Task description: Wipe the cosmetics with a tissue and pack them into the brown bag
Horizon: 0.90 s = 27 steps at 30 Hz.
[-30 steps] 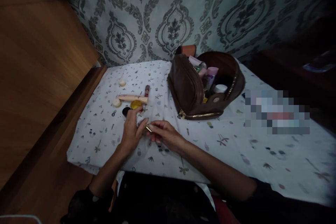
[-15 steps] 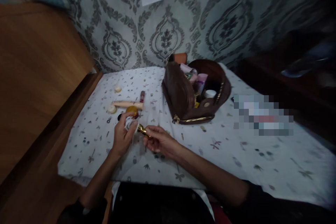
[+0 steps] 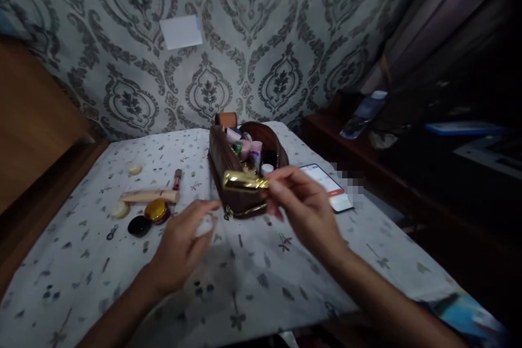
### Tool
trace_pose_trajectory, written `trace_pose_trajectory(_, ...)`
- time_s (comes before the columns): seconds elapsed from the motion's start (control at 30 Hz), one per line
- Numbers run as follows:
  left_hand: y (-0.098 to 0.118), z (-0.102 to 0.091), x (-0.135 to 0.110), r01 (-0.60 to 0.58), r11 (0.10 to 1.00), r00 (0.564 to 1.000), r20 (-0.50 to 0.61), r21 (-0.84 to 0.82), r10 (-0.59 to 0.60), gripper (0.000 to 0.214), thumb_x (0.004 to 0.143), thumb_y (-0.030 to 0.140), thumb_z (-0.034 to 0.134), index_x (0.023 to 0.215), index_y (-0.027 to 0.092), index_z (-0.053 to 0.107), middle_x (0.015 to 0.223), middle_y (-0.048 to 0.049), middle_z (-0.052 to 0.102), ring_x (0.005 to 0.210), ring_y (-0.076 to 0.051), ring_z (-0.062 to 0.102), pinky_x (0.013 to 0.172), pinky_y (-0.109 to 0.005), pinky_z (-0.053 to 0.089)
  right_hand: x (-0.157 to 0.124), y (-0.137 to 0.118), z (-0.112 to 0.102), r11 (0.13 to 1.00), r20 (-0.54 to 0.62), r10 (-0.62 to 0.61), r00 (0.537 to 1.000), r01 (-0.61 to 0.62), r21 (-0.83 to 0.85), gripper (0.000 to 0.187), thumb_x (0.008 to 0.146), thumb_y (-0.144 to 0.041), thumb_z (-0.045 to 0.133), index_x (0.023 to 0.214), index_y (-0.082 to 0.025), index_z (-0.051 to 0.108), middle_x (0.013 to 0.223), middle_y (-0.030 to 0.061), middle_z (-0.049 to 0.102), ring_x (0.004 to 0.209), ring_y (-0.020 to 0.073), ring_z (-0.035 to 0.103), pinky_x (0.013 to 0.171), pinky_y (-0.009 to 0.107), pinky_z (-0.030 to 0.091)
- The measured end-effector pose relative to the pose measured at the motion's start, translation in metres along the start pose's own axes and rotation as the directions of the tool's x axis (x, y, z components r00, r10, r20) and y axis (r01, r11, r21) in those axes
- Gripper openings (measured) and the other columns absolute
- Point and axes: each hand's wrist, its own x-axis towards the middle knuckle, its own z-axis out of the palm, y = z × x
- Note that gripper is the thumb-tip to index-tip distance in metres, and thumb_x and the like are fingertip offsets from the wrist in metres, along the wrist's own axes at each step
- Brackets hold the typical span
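Observation:
My right hand (image 3: 308,212) pinches a shiny gold cosmetic tube (image 3: 244,181) by one end and holds it level in front of the brown makeup bag (image 3: 226,160). In the curled fingers of my left hand (image 3: 181,244) is a small white wad (image 3: 205,225), mostly covered by the hand. Bottles and tubes, among them a pink tube (image 3: 255,153) and a white cap (image 3: 267,168), stand inside the unzipped bag. Left of my left hand lie a gold-lidded jar (image 3: 157,210), a black round lid (image 3: 139,225) and a long beige tube (image 3: 150,196).
Two cream-coloured round pieces (image 3: 135,168) and a dark red small tube (image 3: 177,180) lie at the left of the patterned tablecloth (image 3: 261,277). A phone (image 3: 326,185) rests right of the bag. Behind is a patterned wall; dark furniture stands at the right.
My right hand has lifted the gold tube away from my left hand, up and right toward the bag. The left hand keeps the white wad. The view has turned right.

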Motion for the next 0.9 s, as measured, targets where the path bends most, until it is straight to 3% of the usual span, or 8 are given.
trace_pose_trajectory(0.07,0.014,0.015,0.02,-0.281,0.917,0.959,0.12,0.282,0.256,0.048,0.087,0.008,0.041,0.134,0.014,0.051,0.131,-0.0133,0.065,0.113,-0.023,0.066,0.085,-0.034,0.061,0.015,-0.018,-0.023,0.98,-0.058,-0.122,0.991,0.111,-0.164,0.025,0.086,-0.04,0.072,0.089,-0.018,0.062,0.062,-0.003,0.06,0.049,0.0089,0.053,0.043,0.019,0.037)
trace_pose_trajectory(0.1,0.021,0.021,0.03,-0.357,0.844,0.934,0.183,0.4,0.308,0.056,0.084,0.004,0.04,0.139,0.011,0.047,0.136,-0.0154,0.062,0.114,-0.025,0.066,0.082,-0.034,0.062,0.022,-0.024,-0.031,0.958,-0.057,-0.163,0.985,0.144,-0.248,0.023,0.086,-0.039,0.072,0.089,-0.018,0.063,0.062,-0.0025,0.06,0.05,0.0094,0.053,0.044,0.02,0.038)
trace_pose_trajectory(0.23,0.04,0.031,0.066,-0.437,0.564,0.899,0.353,0.701,0.258,0.072,0.074,-0.001,0.046,0.146,0.003,0.039,0.146,-0.0195,0.052,0.1,-0.028,0.069,0.052,-0.032,0.058,0.049,-0.029,-0.054,0.794,0.091,-0.265,0.96,0.27,-0.545,0.019,0.09,-0.036,0.067,0.094,-0.018,0.066,0.073,0.0015,0.066,0.061,0.0135,0.06,0.056,0.025,0.046)
trace_pose_trajectory(0.37,0.038,0.021,0.087,-0.447,0.407,0.894,0.417,0.797,0.165,0.075,0.068,0.0,0.051,0.143,0.003,0.045,0.145,-0.0204,0.052,0.091,-0.029,0.069,0.05,-0.034,0.056,0.068,-0.021,-0.064,0.574,0.333,-0.257,0.907,0.42,-0.702,0.015,0.095,-0.03,0.059,0.099,-0.018,0.067,0.088,0.0055,0.071,0.076,0.0171,0.065,0.067,0.027,0.048)
trace_pose_trajectory(0.47,0.03,0.014,0.094,-0.47,0.404,0.882,0.43,0.785,0.191,0.064,0.071,0.002,0.051,0.134,0.008,0.056,0.136,-0.0158,0.061,0.088,-0.027,0.069,0.05,-0.033,0.055,0.078,-0.017,-0.071,0.511,0.494,-0.147,0.857,0.493,-0.704,0.015,0.097,-0.025,0.055,0.097,-0.016,0.066,0.086,0.0055,0.07,0.073,0.0154,0.063,0.065,0.025,0.045)
trace_pose_trajectory(0.6,0.02,0.014,0.096,-0.478,0.467,0.878,0.402,0.744,0.259,0.048,0.08,0.005,0.047,0.126,0.012,0.06,0.132,-0.0122,0.064,0.088,-0.024,0.069,0.047,-0.03,0.049,0.087,-0.013,-0.078,0.547,0.654,0.016,0.756,0.541,-0.639,0.021,0.1,-0.027,0.049,0.094,-0.015,0.066,0.08,0.0037,0.067,0.066,0.0126,0.059,0.06,0.023,0.041)
trace_pose_trajectory(0.8,0.004,0.018,0.094,-0.462,0.612,0.887,0.344,0.641,0.308,0.038,0.091,0.013,0.045,0.128,0.014,0.054,0.135,-0.0132,0.061,0.1,-0.025,0.067,0.057,-0.03,0.052,0.093,-0.001,-0.076,0.596,0.709,0.172,0.684,0.501,-0.628,0.015,0.098,-0.02,0.053,0.099,-0.018,0.067,0.09,0.0036,0.068,0.075,0.0131,0.063,0.065,0.024,0.045)
trace_pose_trajectory(0.9,-0.001,0.017,0.095,-0.475,0.645,0.88,0.346,0.598,0.327,0.037,0.092,0.014,0.046,0.129,0.012,0.052,0.133,-0.0154,0.061,0.102,-0.025,0.066,0.058,-0.03,0.053,0.095,0.004,-0.073,0.622,0.742,0.184,0.644,0.509,-0.596,0.016,0.099,-0.022,0.052,0.101,-0.018,0.067,0.091,0.0035,0.068,0.073,0.0126,0.062,0.064,0.024,0.044)
